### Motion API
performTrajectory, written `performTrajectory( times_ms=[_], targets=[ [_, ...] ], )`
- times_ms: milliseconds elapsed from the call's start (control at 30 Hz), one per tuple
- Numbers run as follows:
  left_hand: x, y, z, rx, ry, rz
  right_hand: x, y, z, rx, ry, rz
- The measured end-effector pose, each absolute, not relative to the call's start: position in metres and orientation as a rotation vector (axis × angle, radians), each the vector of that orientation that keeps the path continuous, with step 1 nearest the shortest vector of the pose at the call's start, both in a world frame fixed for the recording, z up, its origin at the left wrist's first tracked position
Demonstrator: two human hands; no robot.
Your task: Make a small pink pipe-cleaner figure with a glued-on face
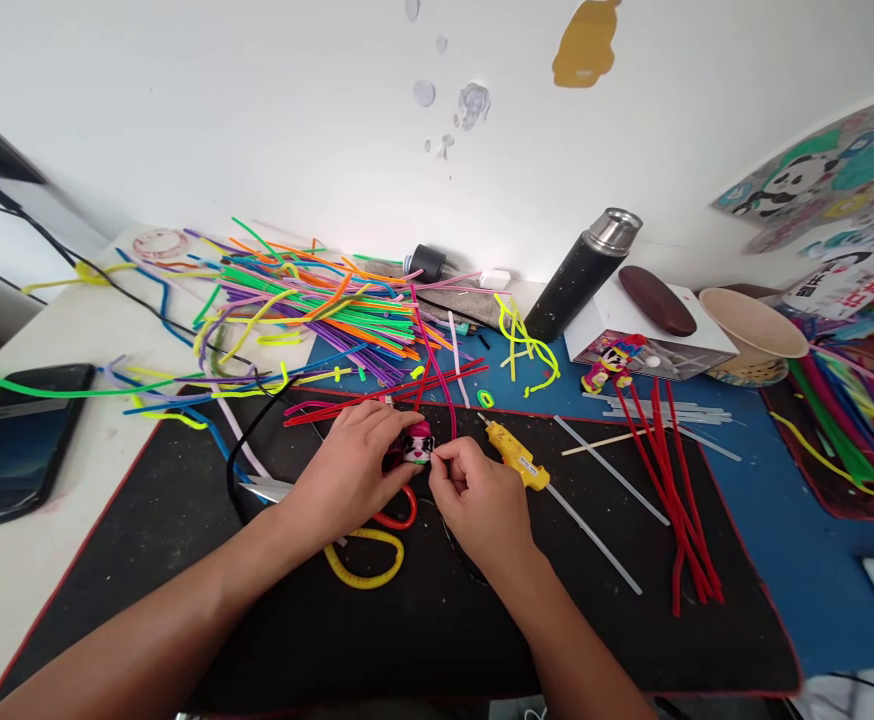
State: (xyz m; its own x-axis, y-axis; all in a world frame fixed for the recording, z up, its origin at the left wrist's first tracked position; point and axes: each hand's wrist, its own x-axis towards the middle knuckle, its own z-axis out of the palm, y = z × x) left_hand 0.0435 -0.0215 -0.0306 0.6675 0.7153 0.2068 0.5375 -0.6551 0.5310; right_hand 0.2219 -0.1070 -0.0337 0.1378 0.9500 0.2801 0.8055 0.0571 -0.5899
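Note:
My left hand (347, 455) is closed on a small doll head (418, 445), which has a white face, dark markings and a magenta top. Against the right edge of that head, the thumb and forefinger of my right hand (482, 495) are pinched together; what lies between them is too small to make out. Beneath and beside my left hand lie scissors (366, 580) with a yellow and a red handle loop, their blades partly covered by my wrist. A yellow glue gun (516, 458) with a clear glue stick rests just right of my right hand.
Many coloured pipe cleaners (317, 305) are heaped at the back. Red pipe cleaners (673, 510) and glue sticks (609, 470) lie on the black mat (407, 640) at right. A black thermos (579, 275), white box (647, 325), finished doll (609, 365) and phone (21, 440) surround it.

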Motion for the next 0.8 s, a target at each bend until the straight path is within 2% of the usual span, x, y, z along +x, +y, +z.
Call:
performTrajectory(
  times_ms=[800],
  targets=[
    [0.0428, -0.0209, -0.0288, 2.446, 0.98, 0.578, 0.2239, -0.1072, -0.0277, -1.742, -1.673, 0.357]
  ],
)
